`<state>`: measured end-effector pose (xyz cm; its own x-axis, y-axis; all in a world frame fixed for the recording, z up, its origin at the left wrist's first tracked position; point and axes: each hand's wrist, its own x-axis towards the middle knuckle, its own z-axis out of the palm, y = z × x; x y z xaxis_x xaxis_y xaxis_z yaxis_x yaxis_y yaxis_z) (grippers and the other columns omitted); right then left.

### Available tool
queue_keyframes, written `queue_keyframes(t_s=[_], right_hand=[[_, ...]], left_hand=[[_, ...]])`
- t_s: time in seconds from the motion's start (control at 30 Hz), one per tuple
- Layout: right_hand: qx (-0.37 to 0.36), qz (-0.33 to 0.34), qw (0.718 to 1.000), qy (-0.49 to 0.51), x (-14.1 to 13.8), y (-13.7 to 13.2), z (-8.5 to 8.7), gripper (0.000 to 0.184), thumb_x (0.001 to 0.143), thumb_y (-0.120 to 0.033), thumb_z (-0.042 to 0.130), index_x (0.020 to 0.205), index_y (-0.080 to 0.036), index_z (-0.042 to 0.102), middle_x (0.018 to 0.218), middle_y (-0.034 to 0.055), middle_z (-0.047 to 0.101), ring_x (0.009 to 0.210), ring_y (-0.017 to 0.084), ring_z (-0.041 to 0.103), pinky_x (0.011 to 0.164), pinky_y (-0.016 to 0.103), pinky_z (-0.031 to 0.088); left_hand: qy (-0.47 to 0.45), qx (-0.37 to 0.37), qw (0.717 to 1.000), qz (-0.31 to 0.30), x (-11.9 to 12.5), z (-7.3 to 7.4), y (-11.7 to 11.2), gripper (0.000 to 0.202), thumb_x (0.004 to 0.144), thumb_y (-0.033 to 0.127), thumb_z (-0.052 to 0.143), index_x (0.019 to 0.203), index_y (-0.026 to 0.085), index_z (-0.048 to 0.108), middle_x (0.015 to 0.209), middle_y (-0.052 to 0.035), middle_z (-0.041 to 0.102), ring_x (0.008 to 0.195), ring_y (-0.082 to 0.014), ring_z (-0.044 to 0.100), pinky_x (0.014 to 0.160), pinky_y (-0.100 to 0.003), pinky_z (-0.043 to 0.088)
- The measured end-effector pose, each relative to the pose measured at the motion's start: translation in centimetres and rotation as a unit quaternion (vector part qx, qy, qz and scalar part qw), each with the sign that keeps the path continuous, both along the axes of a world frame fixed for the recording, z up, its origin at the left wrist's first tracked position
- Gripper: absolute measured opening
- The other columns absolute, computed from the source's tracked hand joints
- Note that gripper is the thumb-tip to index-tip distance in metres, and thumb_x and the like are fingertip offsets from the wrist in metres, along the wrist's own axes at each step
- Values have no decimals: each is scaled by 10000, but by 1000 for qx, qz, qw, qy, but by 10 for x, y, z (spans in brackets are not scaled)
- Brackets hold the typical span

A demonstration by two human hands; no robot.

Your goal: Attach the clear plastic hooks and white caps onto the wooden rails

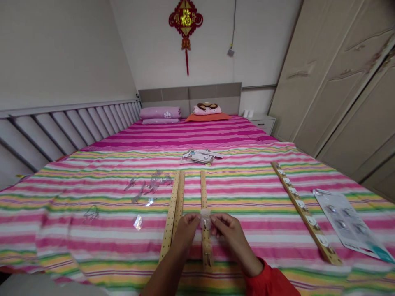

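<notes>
Here on the pink-and-green striped bedsheet point(92, 246), loose clear plastic wrappers point(151, 185) lie scattered to the left, while a pale wooden strip with round hooks point(305, 213) and a printed white sheet point(348, 224) sit off to the right. A small clear plastic packet point(205, 218) stands upright, long axis vertical, pinched from either side by the left hand point(185, 231) and right hand point(230, 242), fingers pressed together, directly over a narrow wooden strip point(206, 242), with a perforated wooden strip point(170, 218) just beside the left hand.
</notes>
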<state>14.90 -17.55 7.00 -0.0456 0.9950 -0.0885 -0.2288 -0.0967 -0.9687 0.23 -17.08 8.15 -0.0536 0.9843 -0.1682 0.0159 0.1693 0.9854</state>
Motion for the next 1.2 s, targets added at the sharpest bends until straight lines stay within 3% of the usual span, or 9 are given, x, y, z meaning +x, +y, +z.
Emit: queue_keyframes(t_s=[0.27, 0.6, 1.2], right_hand=[[-19, -31, 999, 29, -7, 9, -12, 414, 496, -514, 799, 613, -152, 636, 436, -3, 615, 391, 116, 541, 412, 219, 403], [-35, -59, 998, -5, -10, 10, -38, 322, 546, -444, 758, 580, -162, 606, 384, -30, 564, 349, 98, 476, 379, 212, 344], [-10, -74, 994, -82, -13, 10, -47, 229, 598, -380, 659, 528, -197, 540, 370, -55, 500, 353, 108, 437, 396, 236, 340]], left_hand=[[35, 29, 998, 41, 4, -11, 3, 196, 615, 355, 618, 645, 161, 622, 610, -6, 636, 637, -168, 587, 653, -281, 438], [102, 54, 992, 40, 6, -34, 2, 175, 673, 345, 586, 652, 172, 606, 620, -13, 644, 642, -176, 613, 640, -284, 454], [190, 36, 981, 29, 5, -45, 3, 116, 714, 273, 534, 676, 176, 585, 649, -30, 655, 670, -188, 628, 668, -304, 465]])
